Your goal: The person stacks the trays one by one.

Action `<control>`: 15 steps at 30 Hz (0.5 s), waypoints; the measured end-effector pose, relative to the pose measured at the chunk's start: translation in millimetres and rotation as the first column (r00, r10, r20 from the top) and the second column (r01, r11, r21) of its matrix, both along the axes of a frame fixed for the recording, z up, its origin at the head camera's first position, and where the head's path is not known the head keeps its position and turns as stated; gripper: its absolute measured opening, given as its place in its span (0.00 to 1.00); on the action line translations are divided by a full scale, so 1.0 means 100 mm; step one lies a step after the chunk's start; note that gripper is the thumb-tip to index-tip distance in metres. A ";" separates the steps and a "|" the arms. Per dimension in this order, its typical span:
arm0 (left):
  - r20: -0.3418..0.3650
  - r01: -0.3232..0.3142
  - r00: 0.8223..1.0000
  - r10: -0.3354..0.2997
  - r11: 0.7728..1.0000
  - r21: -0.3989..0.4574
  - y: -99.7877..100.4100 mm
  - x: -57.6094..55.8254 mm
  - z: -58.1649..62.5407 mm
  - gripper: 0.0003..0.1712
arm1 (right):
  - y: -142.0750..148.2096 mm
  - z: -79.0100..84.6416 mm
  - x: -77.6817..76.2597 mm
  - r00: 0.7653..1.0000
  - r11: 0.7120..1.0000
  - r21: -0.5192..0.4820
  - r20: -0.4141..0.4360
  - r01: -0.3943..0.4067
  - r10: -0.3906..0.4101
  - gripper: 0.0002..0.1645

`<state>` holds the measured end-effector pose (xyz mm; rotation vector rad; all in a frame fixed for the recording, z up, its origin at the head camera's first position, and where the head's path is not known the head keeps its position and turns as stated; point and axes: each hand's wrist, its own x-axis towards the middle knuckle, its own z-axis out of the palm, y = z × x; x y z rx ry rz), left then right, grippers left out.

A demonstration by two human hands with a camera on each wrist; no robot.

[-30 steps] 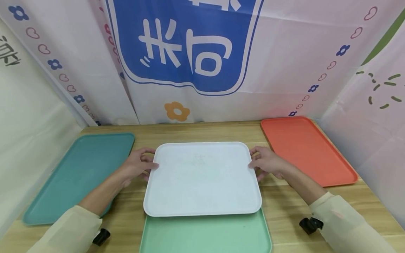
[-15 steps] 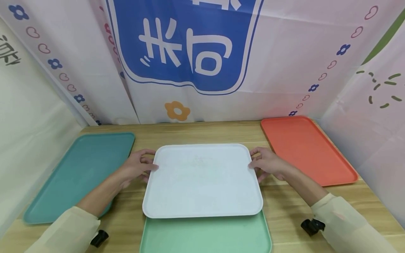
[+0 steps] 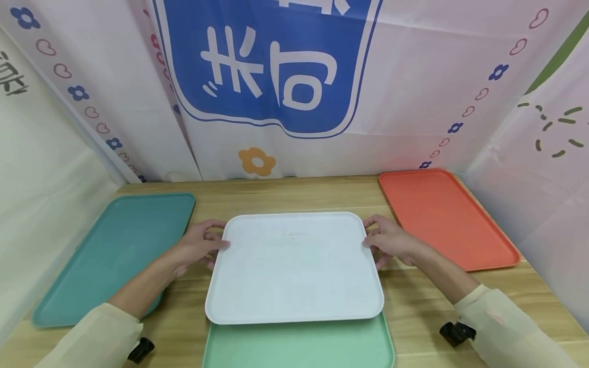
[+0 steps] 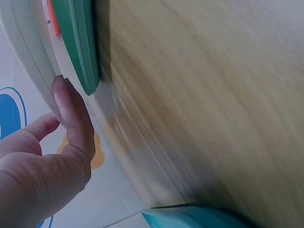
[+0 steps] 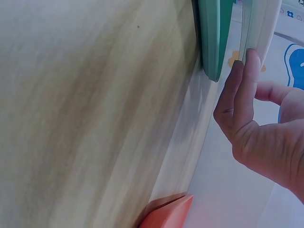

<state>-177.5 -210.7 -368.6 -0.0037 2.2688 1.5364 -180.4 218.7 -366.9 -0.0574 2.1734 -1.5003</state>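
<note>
Between my two hands is a white rectangular tray (image 3: 294,268), raised above a light green tray (image 3: 299,345) that lies on the wooden table. My left hand (image 3: 200,244) grips the white tray's left edge, thumb on top and fingers curled beneath. On the opposite edge, my right hand (image 3: 391,240) pinches the rim the same way. Both wrist views show a gap between the white tray (image 4: 35,52) and the green tray (image 5: 213,42) below. Most of the green tray is hidden under the white one in the head view.
A teal tray (image 3: 119,250) lies at the left of the table (image 3: 276,197), partly behind my left forearm. An orange-red tray (image 3: 446,220) lies at the right. Printed cloth (image 3: 405,102) hangs behind the table and along both sides.
The white tray has shifted slightly toward me and looks a little larger, covering more of the green tray. Both hands keep their hold on its edges.
</note>
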 end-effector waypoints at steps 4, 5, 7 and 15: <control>0.009 0.001 1.000 -0.001 1.000 0.005 -0.01 0.00 -0.02 0.35 | 0.00 0.00 0.02 1.000 1.000 -0.005 -0.007 -0.006 0.006 0.29; 0.011 0.002 1.000 -0.002 1.000 0.004 -0.01 0.00 -0.02 0.35 | 0.00 0.00 0.03 1.000 1.000 -0.009 -0.007 -0.010 0.010 0.29; 0.017 0.007 1.000 -0.007 1.000 0.002 0.00 0.00 -0.02 0.37 | 0.01 0.00 0.04 1.000 1.000 -0.019 -0.006 -0.015 0.015 0.29; 0.051 0.040 0.998 -0.041 0.999 0.018 -0.01 0.03 -0.02 0.36 | 0.02 -0.03 0.05 1.000 0.999 -0.030 0.007 -0.022 0.022 0.30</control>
